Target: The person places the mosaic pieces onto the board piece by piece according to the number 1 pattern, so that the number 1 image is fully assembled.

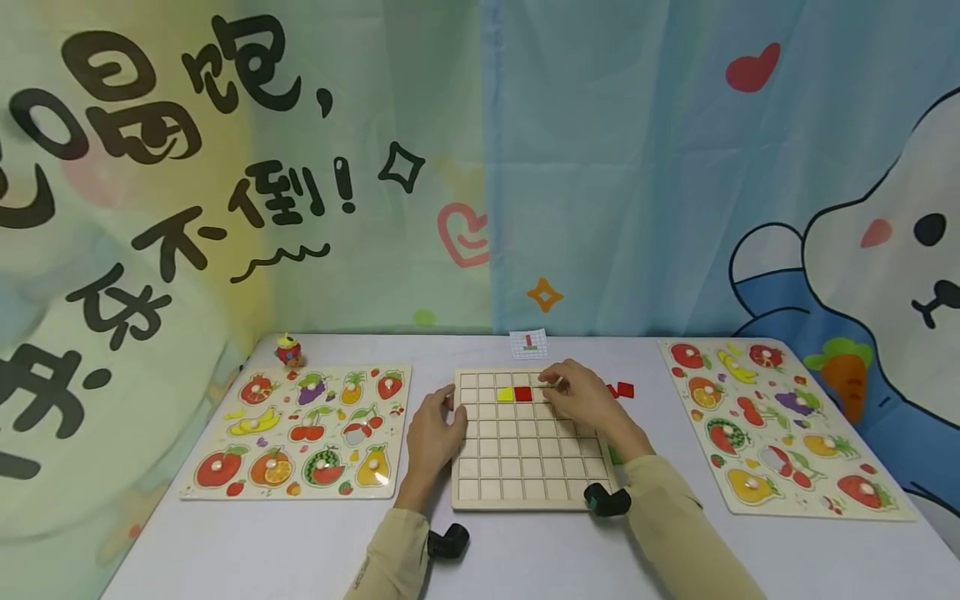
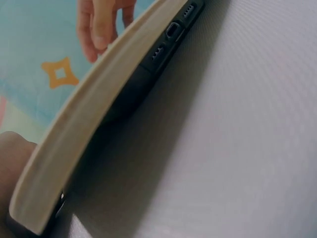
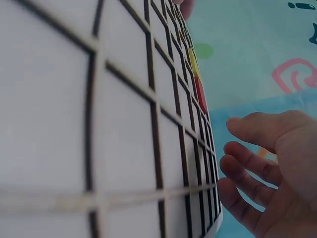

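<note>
A wooden grid board (image 1: pixel 525 467) lies in front of me, with a yellow tile (image 1: pixel 506 394) and a red tile (image 1: pixel 522 394) side by side in an upper row. At its left edge, my left hand (image 1: pixel 437 437) holds the rim between thumb and fingers. My right hand (image 1: pixel 581 400) hovers over the upper right of the board, just right of the red tile. In the right wrist view the right fingers (image 3: pixel 247 168) are loosely bent and apart from the thumb, with nothing visible between them.
Fruit puzzle boards (image 1: pixel 292 492) (image 1: pixel 825 508) lie left and right. Behind the grid board is a small pattern card (image 1: pixel 528 343). Loose red tiles (image 1: pixel 625 390) and a green piece (image 1: pixel 615 455) lie right of it. A toy figure (image 1: pixel 288 351) stands at the back left. A black device (image 2: pixel 163 49) sits under the grid board.
</note>
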`<action>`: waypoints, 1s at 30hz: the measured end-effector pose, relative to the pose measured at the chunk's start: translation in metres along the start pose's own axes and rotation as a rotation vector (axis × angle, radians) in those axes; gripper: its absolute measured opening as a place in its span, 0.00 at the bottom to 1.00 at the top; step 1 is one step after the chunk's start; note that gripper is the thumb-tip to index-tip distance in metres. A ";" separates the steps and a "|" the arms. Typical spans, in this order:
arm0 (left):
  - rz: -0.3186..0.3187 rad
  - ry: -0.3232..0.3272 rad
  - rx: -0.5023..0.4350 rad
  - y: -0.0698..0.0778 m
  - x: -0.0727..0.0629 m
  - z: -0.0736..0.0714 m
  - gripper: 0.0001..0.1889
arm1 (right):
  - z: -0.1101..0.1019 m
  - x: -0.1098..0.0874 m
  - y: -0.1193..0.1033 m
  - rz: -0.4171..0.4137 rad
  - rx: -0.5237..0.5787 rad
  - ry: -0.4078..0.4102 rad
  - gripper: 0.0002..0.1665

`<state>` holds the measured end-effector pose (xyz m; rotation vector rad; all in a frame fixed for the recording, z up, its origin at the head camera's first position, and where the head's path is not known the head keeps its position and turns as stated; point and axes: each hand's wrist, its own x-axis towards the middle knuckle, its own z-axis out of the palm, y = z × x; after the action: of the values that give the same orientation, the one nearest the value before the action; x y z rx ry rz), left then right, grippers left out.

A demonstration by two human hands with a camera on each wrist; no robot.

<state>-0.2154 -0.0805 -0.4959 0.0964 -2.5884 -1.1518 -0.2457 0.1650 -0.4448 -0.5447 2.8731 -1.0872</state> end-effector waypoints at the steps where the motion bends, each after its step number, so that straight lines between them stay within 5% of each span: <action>1: -0.002 0.000 -0.001 0.000 0.000 0.000 0.21 | -0.001 -0.002 0.002 0.005 0.008 0.005 0.15; 16: -0.011 -0.001 -0.005 0.000 -0.001 0.000 0.21 | -0.018 -0.028 0.034 0.017 0.037 0.156 0.15; 30: 0.018 0.020 0.002 -0.001 -0.001 0.001 0.21 | -0.032 -0.036 0.064 0.191 -0.027 0.215 0.21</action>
<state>-0.2150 -0.0804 -0.4980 0.0849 -2.5685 -1.1359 -0.2364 0.2419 -0.4661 -0.1572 3.0449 -1.1416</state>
